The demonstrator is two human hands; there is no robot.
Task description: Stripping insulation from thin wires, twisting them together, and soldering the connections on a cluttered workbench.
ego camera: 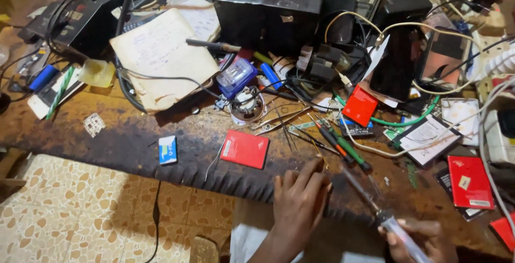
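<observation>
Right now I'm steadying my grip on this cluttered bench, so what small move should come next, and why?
Probably ease the tip of the clear-handled screwdriver in toward the left hand. The right hand holds the tool by its handle, its shaft slanting up over the dark scorched wooden bench edge, while the left hand rests flat at that edge, whatever is under it hidden.

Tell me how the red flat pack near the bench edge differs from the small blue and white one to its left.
The red pack is larger and plain red with a pale strip along one side; the blue and white pack is smaller and two-toned. The red pack lies tilted, nearer the left hand; the blue and white pack sits more upright in the picture, farther from it. Both are flat rectangles lying untouched on the dark workbench.
</observation>
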